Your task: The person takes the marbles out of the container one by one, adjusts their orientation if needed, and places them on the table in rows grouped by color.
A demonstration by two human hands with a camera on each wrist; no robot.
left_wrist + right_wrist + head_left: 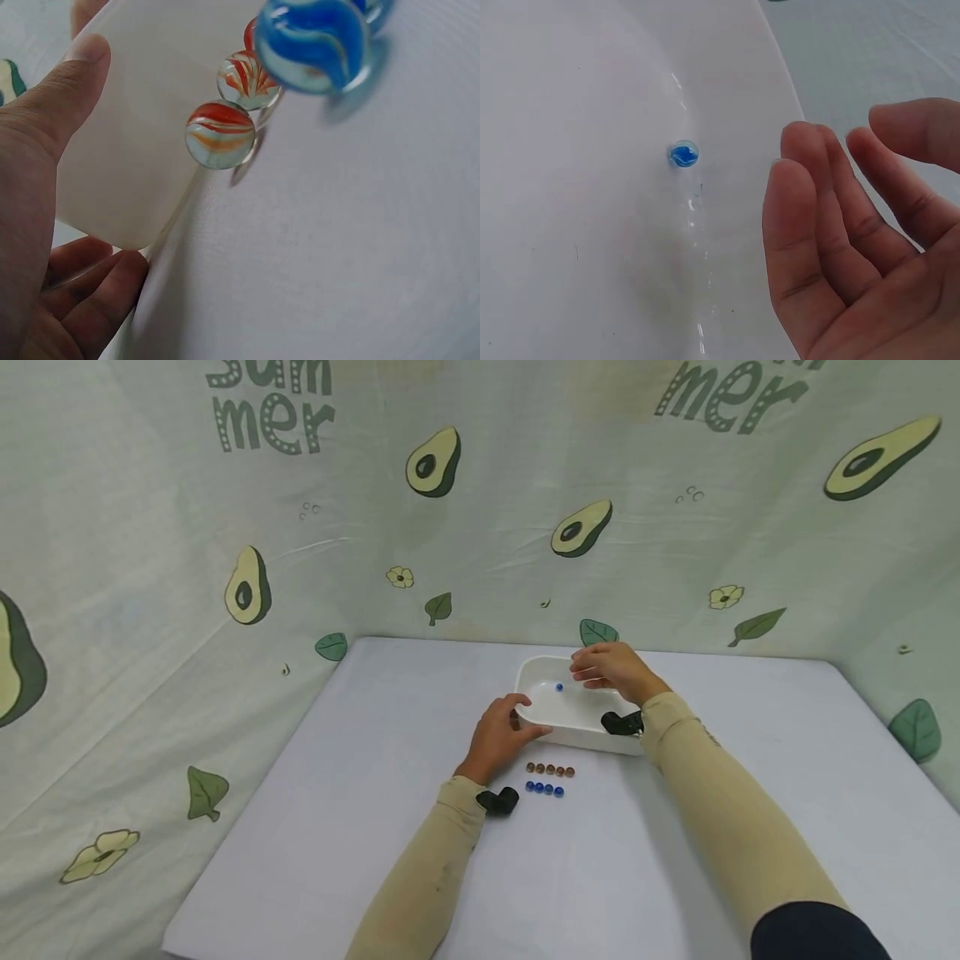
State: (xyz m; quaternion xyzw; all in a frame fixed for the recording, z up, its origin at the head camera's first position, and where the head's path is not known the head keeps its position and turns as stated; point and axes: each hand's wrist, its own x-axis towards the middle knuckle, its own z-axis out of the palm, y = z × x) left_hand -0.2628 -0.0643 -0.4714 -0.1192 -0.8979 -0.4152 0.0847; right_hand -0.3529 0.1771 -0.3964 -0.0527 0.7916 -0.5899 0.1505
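Note:
A white rectangular tray [577, 737] stands toward the back of the table. My left hand [497, 737] grips its left front corner, thumb [86, 71] against the outer front wall and fingers [112, 296] round the side. Inside the tray lies one blue swirled glass marble [684, 154]. Over the tray's back right part hovers my right hand [613, 670], its fingers [791, 217] loosely bent and holding nothing. In front of the tray, a row of red-orange marbles [551, 769] runs above a row of blue marbles [549, 789].
A white cloth covers the table [360, 793]. Behind and to the left hangs a pale curtain [495, 585] printed with avocados and leaves. Black camera mounts sit on the left wrist [501, 802] and the right wrist [621, 723].

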